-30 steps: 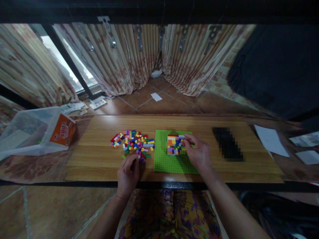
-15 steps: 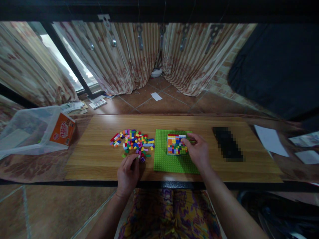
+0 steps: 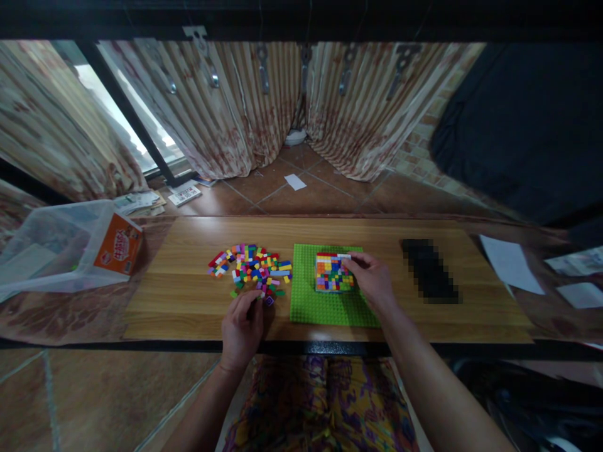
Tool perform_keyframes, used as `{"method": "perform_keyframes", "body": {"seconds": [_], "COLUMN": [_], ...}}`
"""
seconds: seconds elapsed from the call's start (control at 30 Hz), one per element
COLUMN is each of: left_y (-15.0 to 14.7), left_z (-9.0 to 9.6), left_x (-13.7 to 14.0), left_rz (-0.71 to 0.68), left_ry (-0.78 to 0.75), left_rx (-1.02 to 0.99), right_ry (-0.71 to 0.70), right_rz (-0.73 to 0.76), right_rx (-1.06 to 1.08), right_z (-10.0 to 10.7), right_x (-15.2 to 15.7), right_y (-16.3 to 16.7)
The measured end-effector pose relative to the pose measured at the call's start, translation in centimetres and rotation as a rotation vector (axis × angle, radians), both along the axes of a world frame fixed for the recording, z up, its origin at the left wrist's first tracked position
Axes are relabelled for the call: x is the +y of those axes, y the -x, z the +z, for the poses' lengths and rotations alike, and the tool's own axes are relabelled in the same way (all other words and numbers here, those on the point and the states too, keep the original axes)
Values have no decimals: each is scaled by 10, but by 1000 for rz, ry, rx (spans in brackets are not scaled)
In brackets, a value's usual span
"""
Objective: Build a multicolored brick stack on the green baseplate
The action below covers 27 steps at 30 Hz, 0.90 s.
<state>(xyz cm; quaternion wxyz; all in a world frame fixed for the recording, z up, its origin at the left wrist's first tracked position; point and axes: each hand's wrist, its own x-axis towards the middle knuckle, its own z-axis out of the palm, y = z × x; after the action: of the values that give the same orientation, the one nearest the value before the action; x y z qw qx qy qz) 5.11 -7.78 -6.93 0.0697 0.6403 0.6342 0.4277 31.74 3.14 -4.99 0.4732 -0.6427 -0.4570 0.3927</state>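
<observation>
A flat-topped block of multicoloured toy bricks [image 3: 332, 274] stands on a green studded baseplate [image 3: 304, 307]. My right hand [image 3: 374, 279] reaches over its far right corner, thumb and forefinger closed together at a white toy brick [image 3: 345, 256] in the back row. The other fingers curl at the block's right side. My left hand [image 3: 242, 320] rests at the near edge of a loose pile of small bricks [image 3: 257, 267], fingers pinched. Something small and pale shows at its fingertips, too small to name. A purple square brick [image 3: 269, 301] lies just right of them.
A wooden board [image 3: 179, 301] carries everything. To the right lies a dark pixelated rectangle [image 3: 431, 273], with white paper [image 3: 511, 263] beyond it. At the far left a clear plastic tub [image 3: 61, 245] with an orange label lies tipped on its side.
My right hand has shifted slightly, its thumb moving up and back to the white brick at the block's far corner, its fingers drawn closer together. My left hand has stayed in place.
</observation>
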Motion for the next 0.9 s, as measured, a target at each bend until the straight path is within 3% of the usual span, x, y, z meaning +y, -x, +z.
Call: {"method": "perform_keyframes", "body": {"seconds": [0.33, 0.57, 0.7, 0.9], "left_y": [7, -12, -37, -63], "left_z": [-1, 18, 36, 51], "left_x": [-2, -10, -11, -8], "left_rz": [16, -36, -97, -147], "left_ry": [55, 135, 199, 234], "left_rx": [-134, -553, -866, -1020], "right_ry": [0, -145, -175, -111], "right_rz": [10, -137, 29, 332], "right_rx": [62, 102, 51, 32], "right_z": [-5, 6, 20, 42], "right_x": [-1, -30, -62, -94], "right_y": [-2, 1, 20, 52]}}
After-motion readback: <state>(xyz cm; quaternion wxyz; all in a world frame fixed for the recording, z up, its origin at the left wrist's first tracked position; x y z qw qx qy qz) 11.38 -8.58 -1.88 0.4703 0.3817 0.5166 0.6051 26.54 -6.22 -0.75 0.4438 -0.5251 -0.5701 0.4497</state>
